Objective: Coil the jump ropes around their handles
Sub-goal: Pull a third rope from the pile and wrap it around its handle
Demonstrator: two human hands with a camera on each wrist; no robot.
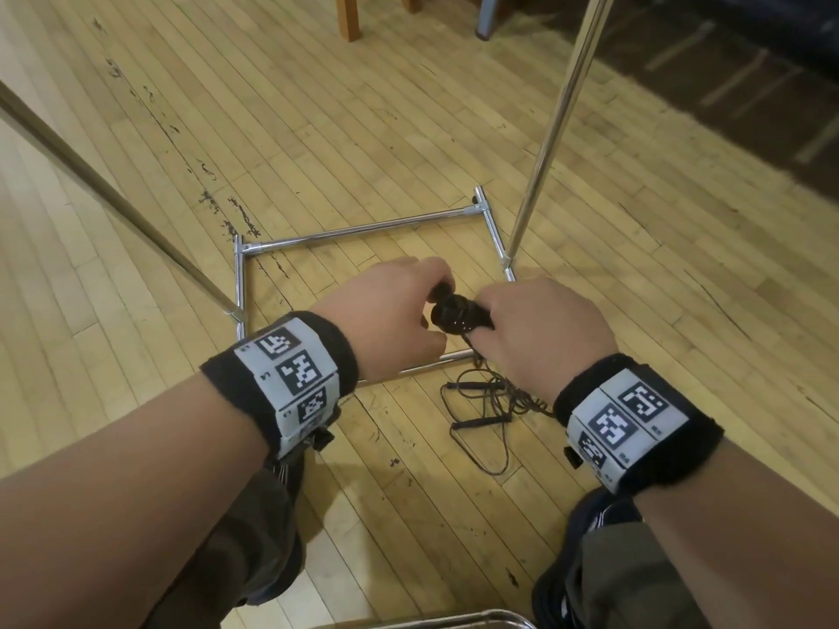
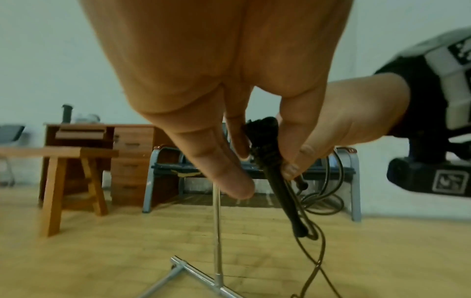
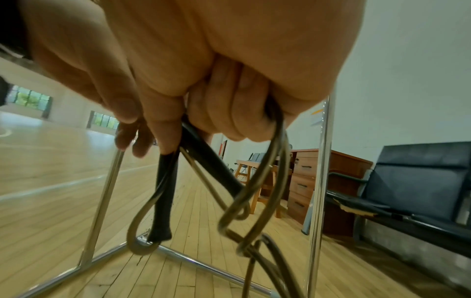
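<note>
Head view: handles (image 1: 458, 314) behind hands.

Handles (image 1: 458, 313) between both hands, above metal frame (image 1: 363, 229); loose rope (image 1: 490, 401) on floor (image 1: 181, 129).

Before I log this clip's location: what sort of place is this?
Probably a sports hall or gym: a wide strip-wood floor with painted court lines, tall windows along the far wall, and jump ropes lying loose on the floor.

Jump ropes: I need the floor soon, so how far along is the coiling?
Partly done. Some cord already sits wound around the black handles, which the left hand and right hand both hold. Left: the slack cord hanging from that bundle, and another jump rope lying loose on the wooden floor.
</note>
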